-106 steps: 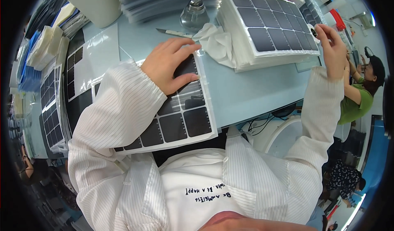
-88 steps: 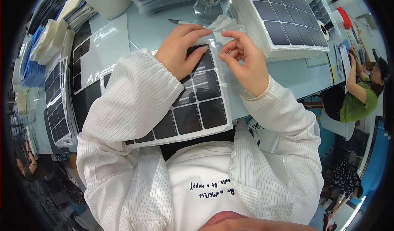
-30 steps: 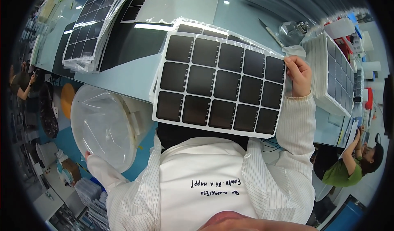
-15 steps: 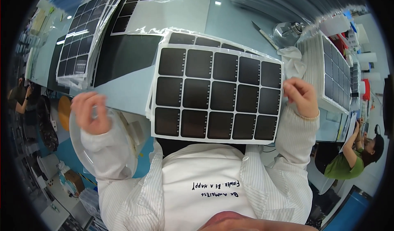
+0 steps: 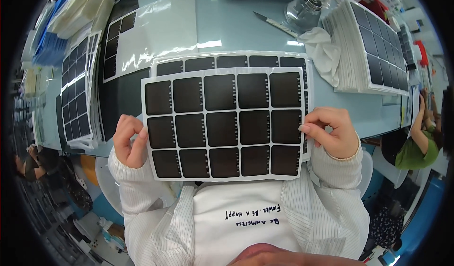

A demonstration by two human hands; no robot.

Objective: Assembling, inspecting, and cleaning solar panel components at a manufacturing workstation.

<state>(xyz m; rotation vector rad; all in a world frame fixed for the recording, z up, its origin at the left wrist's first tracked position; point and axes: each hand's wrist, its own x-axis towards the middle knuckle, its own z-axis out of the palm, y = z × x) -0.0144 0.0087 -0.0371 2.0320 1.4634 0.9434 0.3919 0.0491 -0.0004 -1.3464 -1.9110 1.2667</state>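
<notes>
Evidently, my left hand [image 5: 131,141] pinches the dark-squared sheet [image 5: 221,128] at nine o'clock, my right hand [image 5: 332,133] at three; it sits centrally, overlapping the lower sheets [image 5: 231,62] peeking out toward twelve. Uneven pulling could crease it or drag those askew.

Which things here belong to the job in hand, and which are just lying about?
In hand:
front sheet of dark squares, side edges held by left hand and right hand
similar sheet, partly covered by it

Apparently just lying about, untouched:
knife
glass bottle
crumpled white tissue
</notes>
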